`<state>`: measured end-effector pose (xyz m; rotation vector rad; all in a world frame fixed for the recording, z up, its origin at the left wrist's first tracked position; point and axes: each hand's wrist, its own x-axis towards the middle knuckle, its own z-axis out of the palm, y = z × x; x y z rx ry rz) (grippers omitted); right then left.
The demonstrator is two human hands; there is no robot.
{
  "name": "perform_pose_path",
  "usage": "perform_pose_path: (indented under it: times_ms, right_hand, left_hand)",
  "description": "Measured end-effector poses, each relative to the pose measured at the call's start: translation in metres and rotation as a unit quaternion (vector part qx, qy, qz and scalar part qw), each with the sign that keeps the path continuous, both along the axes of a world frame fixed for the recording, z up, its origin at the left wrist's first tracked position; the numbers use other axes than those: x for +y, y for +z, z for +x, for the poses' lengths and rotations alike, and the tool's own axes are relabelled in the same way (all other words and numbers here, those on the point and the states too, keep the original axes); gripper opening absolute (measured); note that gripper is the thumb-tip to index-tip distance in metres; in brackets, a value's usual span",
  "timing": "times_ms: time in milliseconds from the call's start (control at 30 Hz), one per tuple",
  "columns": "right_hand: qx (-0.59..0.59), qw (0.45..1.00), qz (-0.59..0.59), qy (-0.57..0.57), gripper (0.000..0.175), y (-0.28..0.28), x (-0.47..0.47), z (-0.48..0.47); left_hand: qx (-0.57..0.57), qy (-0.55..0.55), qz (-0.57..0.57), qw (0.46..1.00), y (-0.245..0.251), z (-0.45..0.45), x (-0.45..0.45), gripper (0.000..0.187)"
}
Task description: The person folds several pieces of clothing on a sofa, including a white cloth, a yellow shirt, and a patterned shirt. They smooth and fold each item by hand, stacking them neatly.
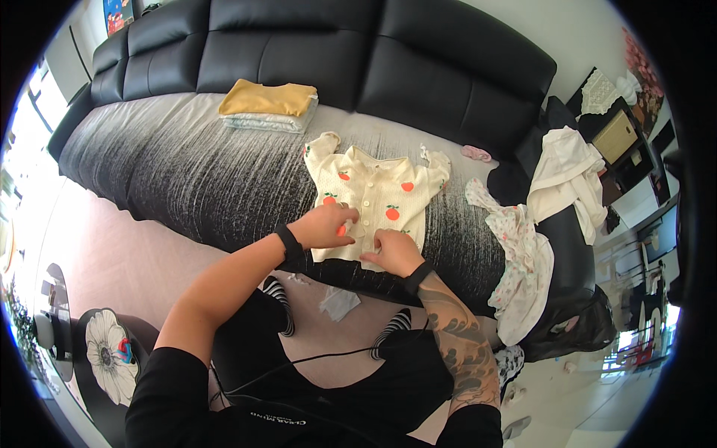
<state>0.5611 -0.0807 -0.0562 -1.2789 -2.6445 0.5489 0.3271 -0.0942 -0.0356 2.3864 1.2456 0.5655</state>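
A small cream knitted cardigan (367,193) with orange fruit motifs and a buttoned front lies spread on the grey and black sofa cover, its collar towards the backrest. My left hand (330,225) grips its front near the button band, thumb and fingers pinching the knit. At the lower hem, my right hand (394,252) has thumb and fingers on the other side of the opening, pinching the edge. The front is buttoned higher up, and the lower buttons are partly hidden by my hands.
A folded yellow garment (269,98) tops a pale folded stack (271,123) behind left. To the right lie a pink item (476,153), a crumpled patterned garment (518,263) and a white garment (566,173) over the black armrest. White paper (340,302) lies on the floor; a cable crosses my lap.
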Motion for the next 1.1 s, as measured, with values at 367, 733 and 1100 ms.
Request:
perform_pose_path:
  times_ms: [367,733,1100]
  right_hand:
    - [0.043,0.999,-0.010,0.003,0.035,-0.010,0.006,0.001]
    - [0.105,0.983,-0.148,0.016,0.030,-0.008,0.019,0.015]
    - [0.389,0.789,-0.214,-0.425,0.027,-0.019,0.138,0.107]
  left_hand:
    - [0.054,0.122,0.085,0.987,-0.015,0.010,0.012,0.018]
    - [-0.031,-0.081,-0.238,0.967,-0.003,0.021,-0.008,0.036]
    - [-0.578,0.418,-0.291,0.637,-0.062,-0.094,0.100,0.040]
